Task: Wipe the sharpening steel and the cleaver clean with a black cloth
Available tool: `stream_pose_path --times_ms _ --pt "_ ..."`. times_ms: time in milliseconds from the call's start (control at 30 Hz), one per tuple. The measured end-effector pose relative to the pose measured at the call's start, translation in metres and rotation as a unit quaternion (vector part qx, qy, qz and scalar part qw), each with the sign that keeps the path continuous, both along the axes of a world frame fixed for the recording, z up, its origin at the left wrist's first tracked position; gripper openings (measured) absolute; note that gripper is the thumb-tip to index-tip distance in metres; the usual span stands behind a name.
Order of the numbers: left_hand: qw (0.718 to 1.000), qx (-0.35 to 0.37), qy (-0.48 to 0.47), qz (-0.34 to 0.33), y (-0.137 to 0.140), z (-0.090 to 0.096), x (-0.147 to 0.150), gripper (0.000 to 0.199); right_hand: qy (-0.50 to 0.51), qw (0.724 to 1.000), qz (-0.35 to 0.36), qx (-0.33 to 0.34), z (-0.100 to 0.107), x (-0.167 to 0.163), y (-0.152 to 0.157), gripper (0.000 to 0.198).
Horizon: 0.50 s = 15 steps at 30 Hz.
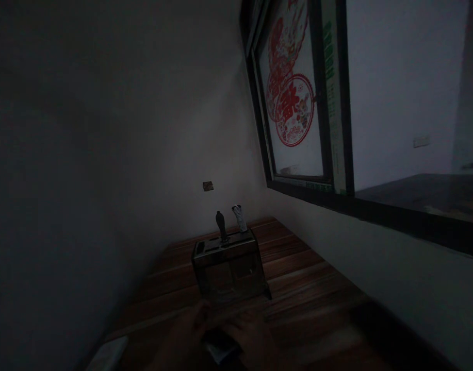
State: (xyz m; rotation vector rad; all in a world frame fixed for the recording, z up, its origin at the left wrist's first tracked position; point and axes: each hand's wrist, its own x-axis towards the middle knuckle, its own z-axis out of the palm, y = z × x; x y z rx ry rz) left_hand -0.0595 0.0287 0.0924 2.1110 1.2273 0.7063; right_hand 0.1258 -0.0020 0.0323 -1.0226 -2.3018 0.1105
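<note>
Very dim light and blur soften the bottom of the head view. My left hand (190, 327) is low at the centre, its fingers curled beside a dark glossy object (219, 346). From the other side my right hand (254, 332) closes over that object, its fingers lying across the upper edge. A pale bluish sheen shows on the object's lower part; its kind cannot be made out. Just beyond both hands stands a knife block (228, 273) with slots on top. A dark handle (220, 225) and a lighter, patterned handle (240, 218) stick up from it.
The wood-grain tabletop (294, 263) runs back to a pale wall (174, 170) with a small wall plate (208, 186). A dark-framed window (317, 93) with red paper decorations (294, 111) rises at right. A pale flat thing (108, 353) lies at lower left.
</note>
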Motion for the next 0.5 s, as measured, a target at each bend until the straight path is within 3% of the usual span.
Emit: stream_pose_path --times_ms 100,233,367,500 --pt "0.998 0.05 0.036 -0.006 0.001 0.05 0.001 0.019 -0.006 1.0 0.0 -0.008 -0.009 -0.006 0.006 0.045" --pt "0.944 0.26 0.194 -0.063 0.006 0.128 0.033 0.021 -0.015 1.0 0.023 0.012 -0.017 -0.011 0.011 0.034" --pt "0.836 0.417 0.315 -0.167 0.03 0.179 0.087 0.021 -0.049 0.998 0.044 -0.003 -0.028 -0.018 0.014 0.024" --pt "0.711 0.522 0.422 -0.208 0.069 0.193 0.132 0.028 -0.07 0.998 0.009 -0.006 -0.04 -0.028 0.021 0.016"
